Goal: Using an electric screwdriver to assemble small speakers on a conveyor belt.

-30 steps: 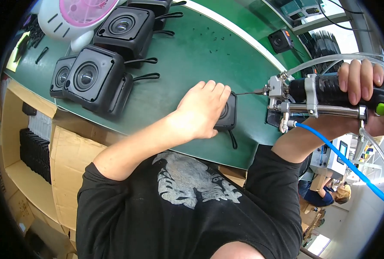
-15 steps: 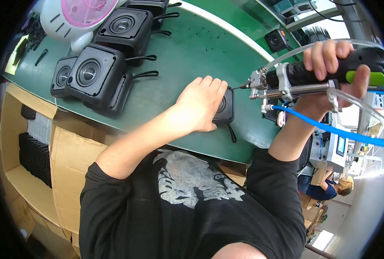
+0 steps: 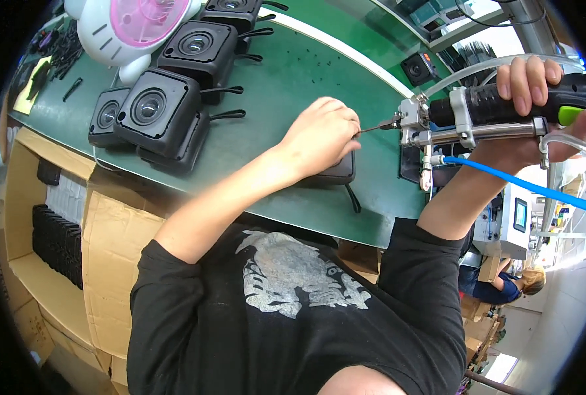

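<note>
My right hand (image 3: pixel 526 92) is wrapped around a black powered screwdriver (image 3: pixel 503 108) with a green trigger, a metal feed head and a blue air hose. Its thin bit points left, level with the table, and its tip reaches the fingertips of my left hand (image 3: pixel 324 135). Those fingers are curled together in a pinch; what they hold, if anything, is hidden. Under and just beyond my left hand lies a small black box speaker (image 3: pixel 340 172) with a strap loop. Most of its top is covered by my hand.
Several black speakers (image 3: pixel 154 108) with straps stand stacked at the left on the green table (image 3: pixel 273 79). Behind them is a white and pink fan (image 3: pixel 141 26). An open cardboard box (image 3: pixel 118 230) sits below the table edge. Another person (image 3: pixel 503 283) works at the far right.
My left hand has lifted off the speaker's face and its fingers have curled closed at the bit tip. The screwdriver in my right hand has shifted slightly right.
</note>
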The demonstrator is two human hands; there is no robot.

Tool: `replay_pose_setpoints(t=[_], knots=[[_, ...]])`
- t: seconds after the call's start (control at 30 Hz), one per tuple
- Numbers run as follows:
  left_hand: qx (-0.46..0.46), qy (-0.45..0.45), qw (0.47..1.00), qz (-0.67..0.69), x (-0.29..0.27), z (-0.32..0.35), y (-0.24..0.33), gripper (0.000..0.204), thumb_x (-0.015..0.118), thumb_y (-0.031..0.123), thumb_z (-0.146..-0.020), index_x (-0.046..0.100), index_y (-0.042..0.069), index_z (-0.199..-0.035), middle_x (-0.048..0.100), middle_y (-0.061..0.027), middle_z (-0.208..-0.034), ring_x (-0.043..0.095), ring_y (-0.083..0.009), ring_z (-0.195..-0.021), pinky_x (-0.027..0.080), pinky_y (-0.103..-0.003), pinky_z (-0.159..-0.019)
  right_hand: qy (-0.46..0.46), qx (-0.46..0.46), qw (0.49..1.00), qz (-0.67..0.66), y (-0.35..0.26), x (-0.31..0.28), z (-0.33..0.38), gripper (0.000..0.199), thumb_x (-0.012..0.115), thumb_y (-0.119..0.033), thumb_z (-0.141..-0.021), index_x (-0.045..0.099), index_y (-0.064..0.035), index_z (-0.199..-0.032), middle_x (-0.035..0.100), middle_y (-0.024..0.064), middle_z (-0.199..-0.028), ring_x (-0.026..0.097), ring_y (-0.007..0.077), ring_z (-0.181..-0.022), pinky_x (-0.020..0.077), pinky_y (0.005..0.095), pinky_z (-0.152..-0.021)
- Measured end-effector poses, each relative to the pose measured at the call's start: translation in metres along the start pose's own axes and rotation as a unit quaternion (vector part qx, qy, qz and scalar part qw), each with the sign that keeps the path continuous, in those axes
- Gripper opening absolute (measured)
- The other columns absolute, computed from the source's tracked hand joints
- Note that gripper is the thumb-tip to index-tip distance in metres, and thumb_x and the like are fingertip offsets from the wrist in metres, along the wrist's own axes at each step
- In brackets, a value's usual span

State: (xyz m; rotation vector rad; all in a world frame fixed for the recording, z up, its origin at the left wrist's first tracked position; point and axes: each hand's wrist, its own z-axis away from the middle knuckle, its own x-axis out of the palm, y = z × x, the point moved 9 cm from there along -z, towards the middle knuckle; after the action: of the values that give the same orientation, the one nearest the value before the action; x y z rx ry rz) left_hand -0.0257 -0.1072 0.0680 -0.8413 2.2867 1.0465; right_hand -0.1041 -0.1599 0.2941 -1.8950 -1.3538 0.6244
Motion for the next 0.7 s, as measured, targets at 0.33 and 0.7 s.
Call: replay_pose_setpoints(t=[0.33, 0.7], knots=[[-0.011, 0.034, 0.957, -0.289, -0.012, -0.019, -0.028, 0.037, 0.067, 0.018, -0.083, 0.061, 0.005, -0.117, 0.065, -0.0069, -0.106, 0.06, -0.0231, -0.103, 0.043, -0.037, -0.1, 0.038, -0.049, 0.998, 0.019, 0.012, -0.013, 0.008, 0.055, 0.057, -0.055, -0.088, 0.051, -0.0021, -0.102, 0.053, 0.0059, -0.08, 0.053, 0.0157, -0.065, 0.0415, 0.0321, -0.066], [-0.124, -0.203, 0.969, -0.065, 0.019, 0.026, -0.007, 0.088, 0.084, 0.045, -0.06, 0.051, -0.01, -0.119, 0.056, -0.0205, -0.109, 0.055, -0.0345, -0.105, 0.045, -0.041, -0.094, 0.01, 0.031, 0.998, -0.05, 0.061, -0.014, 0.024, 0.047, 0.05, -0.048, -0.097, 0.057, -0.0022, -0.104, 0.056, 0.0072, -0.077, 0.051, 0.0164, -0.06, 0.0399, 0.0344, -0.061]])
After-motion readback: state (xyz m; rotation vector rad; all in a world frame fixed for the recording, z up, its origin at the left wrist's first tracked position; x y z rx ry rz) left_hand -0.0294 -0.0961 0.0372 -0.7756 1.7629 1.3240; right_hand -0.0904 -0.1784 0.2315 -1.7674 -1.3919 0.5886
